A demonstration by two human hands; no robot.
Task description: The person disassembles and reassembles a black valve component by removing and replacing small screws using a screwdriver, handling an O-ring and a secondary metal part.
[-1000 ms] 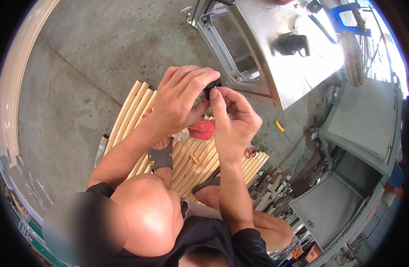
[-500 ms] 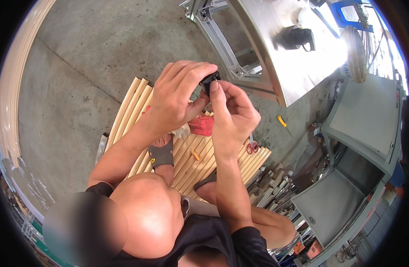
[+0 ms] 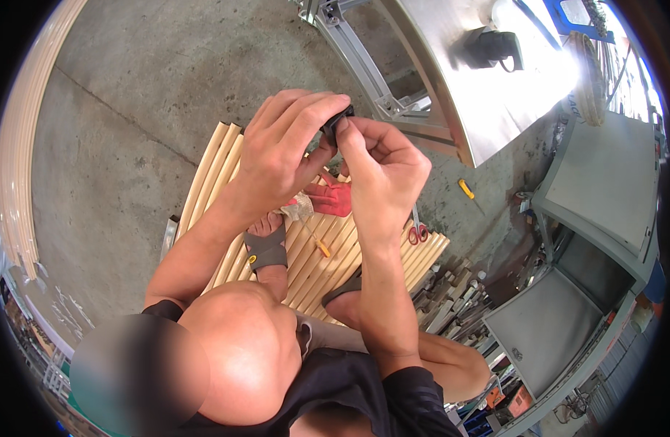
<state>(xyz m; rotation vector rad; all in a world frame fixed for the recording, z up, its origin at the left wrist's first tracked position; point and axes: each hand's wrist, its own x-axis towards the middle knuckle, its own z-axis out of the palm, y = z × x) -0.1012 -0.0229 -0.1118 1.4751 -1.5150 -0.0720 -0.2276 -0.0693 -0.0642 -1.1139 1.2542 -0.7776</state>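
A small black part [image 3: 336, 124], its exact kind unclear, is raised between my two hands in front of me. My left hand [image 3: 282, 142] grips it from the left, fingers curved over its far side. On the right, my right hand [image 3: 384, 167] presses thumb and forefinger against its near edge, the other fingers curled in. Much of the part is hidden by the fingers. Below the hands, a red work glove [image 3: 330, 197] lies on a bundle of cream tubes [image 3: 317, 266], with a yellow-handled screwdriver [image 3: 321, 247] beside it. Red-handled scissors [image 3: 417, 231] rest near the right end of the tubes.
A metal-topped table [image 3: 488, 109] on an aluminium frame stands ahead right, bearing a black device [image 3: 491, 49]. A yellow-handled tool [image 3: 465, 189] lies on the concrete floor. Grey metal cabinets [image 3: 597, 197] stand at right; long cream strips [image 3: 18, 167] line the left.
The black part has turned between my fingers, now showing a narrower side. My right thumb has shifted slightly left and up along it. Both hands remain on it.
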